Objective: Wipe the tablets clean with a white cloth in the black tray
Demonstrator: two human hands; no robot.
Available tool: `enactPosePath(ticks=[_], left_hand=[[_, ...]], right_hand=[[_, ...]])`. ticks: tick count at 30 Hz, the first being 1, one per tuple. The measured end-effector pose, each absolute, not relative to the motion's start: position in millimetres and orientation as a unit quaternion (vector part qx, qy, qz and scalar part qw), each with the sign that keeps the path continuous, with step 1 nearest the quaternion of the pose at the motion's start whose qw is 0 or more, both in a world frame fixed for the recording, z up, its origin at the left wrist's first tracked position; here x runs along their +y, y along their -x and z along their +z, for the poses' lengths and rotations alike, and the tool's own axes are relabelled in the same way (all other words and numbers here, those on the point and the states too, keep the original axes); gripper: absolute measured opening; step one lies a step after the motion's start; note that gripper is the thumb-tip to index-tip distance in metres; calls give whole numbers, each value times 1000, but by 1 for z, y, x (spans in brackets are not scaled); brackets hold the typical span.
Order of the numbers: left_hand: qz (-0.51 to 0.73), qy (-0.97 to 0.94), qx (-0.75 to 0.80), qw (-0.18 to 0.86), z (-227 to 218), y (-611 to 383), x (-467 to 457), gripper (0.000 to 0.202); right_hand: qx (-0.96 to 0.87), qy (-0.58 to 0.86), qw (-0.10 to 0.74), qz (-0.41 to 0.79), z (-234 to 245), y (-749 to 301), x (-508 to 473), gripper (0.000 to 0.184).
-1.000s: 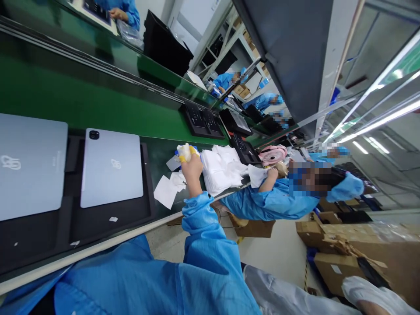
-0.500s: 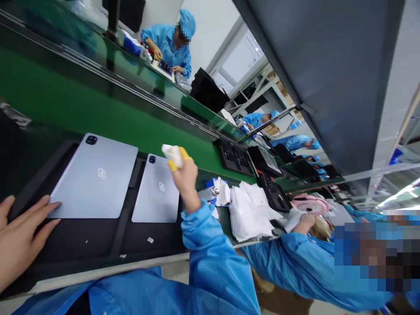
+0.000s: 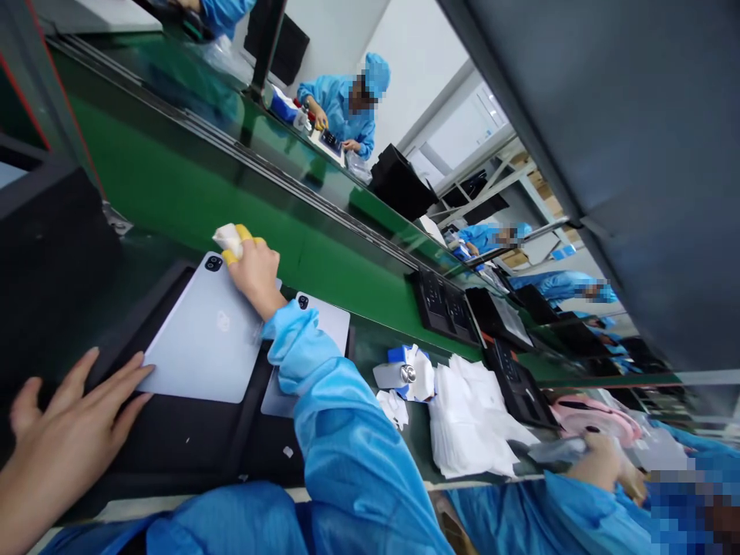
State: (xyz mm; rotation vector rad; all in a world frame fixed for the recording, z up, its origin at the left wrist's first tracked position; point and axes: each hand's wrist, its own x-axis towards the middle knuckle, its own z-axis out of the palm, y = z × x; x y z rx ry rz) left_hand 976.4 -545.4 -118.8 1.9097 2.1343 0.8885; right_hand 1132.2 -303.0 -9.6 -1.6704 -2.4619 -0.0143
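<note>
Two silver-blue tablets lie back side up in a black foam tray (image 3: 167, 435). The larger left tablet (image 3: 202, 347) has a camera bump at its top left corner and a pale logo. My left hand (image 3: 81, 435) has its fingers spread, with fingertips on that tablet's lower left edge. Yellow finger cots cover some fingertips of my right hand (image 3: 254, 270), which pinches a crumpled white wipe (image 3: 227, 239) by the left tablet's top edge. Under my right sleeve, the smaller right tablet (image 3: 332, 316) is partly hidden.
A pump bottle (image 3: 390, 376), a blue box of tissues (image 3: 425, 374) and a stack of white cloths (image 3: 468, 420) stand to the right. Black trays (image 3: 442, 304) sit on the green conveyor (image 3: 324, 247). A co-worker's hand (image 3: 598, 462) is near a pink fan (image 3: 595, 416).
My right hand has moved left with the wipe, from the smaller tablet to the top of the larger one. My left hand remains at the larger tablet's edge. The view has turned left.
</note>
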Motion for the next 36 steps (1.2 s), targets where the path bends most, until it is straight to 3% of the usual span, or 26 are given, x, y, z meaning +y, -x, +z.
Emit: enactPosePath(ticks=[3,6,12,17,23,25,28,31,36], left_hand=[[265,-662,701,4,-110,-978,-545,37],[254,-676,692,-6,-104,-976,-546,35],[423,-622,659,32,-89,-971,-554,17],[475,-595,647,41,-86,-965,-558,25],[467,-582,665,37,-75,-970,-558,25],[462,-583,667,36,-73,-971,-559,26],[457,-586,668,43,-74,-968,-560,29],[454,-587,668,54,-80,-965,-558,30],[350,-655,669,47,-86,-972,-552,33]], right_hand=[[-870,488,66,-9,-13,-1132,-309,33],[-850,523,57,-8,-14,-1131,-308,31],[-913,407,12,12,-22,-1129,-378,30],[-972,224,-52,57,-29,-1132,-440,25],[-880,474,24,4,-14,-1132,-360,29],[-881,473,28,2,-16,-1130,-368,27],[-936,350,-11,26,-27,-1136,-424,24],[-961,269,-25,54,-38,-1159,-463,34],[-867,495,44,30,-32,-1200,-399,53]])
